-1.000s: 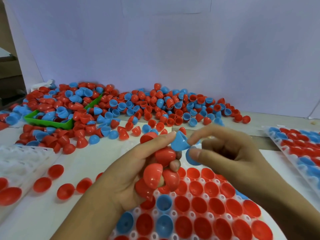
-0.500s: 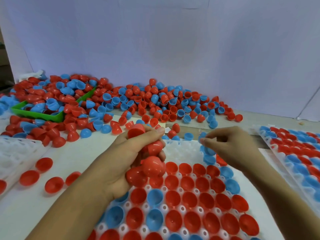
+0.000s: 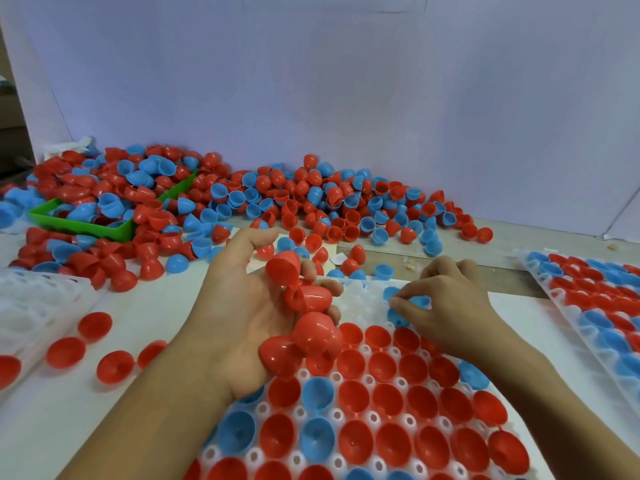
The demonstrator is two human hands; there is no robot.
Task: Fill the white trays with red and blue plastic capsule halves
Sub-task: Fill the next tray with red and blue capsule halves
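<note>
Left hand (image 3: 242, 317), centre frame: red halves (image 3: 308, 320) clutched in curled grip. Right hand (image 3: 446, 303): blue half (image 3: 420, 301) pinched over white tray (image 3: 360, 299).

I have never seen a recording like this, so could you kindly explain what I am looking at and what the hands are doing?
There is no machine here: a person wears a camera on the head, looking forward and down at their own bare hands. The left hand holds a clutch of red halves. The right hand pinches a blue half at the far, still empty part of the middle tray, whose near pockets already hold red and blue halves. A filled tray lies to the right, another tray to the left. Behind is a big pile of loose halves, partly burying a green bin.
</note>
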